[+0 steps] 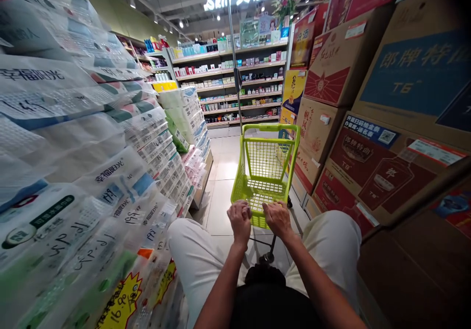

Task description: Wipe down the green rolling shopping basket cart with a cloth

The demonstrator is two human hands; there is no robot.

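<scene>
A lime-green plastic shopping cart (pixel 253 145) stands in front of me in the aisle, its slatted basket bare inside. Both my fists close over the near rim of this basket. My left hand (pixel 240 216) wraps the rim's left part, fingers curled. On the right part, my right hand (pixel 276 217) grips in the same way, thumb toward the middle. The rim beneath my fingers is hidden. Below the basket a dark metal frame and a black caster (pixel 266 258) show between my knees.
Plastic-wrapped tissue packs (pixel 147 133) are piled high close on my left. Cardboard cartons (pixel 327 69) stack up on the right. A tall thin pole (pixel 231 25) rises beyond the cart. Shelves of small boxed goods (pixel 228 69) cross the aisle's far end, over a tiled floor (pixel 222 167).
</scene>
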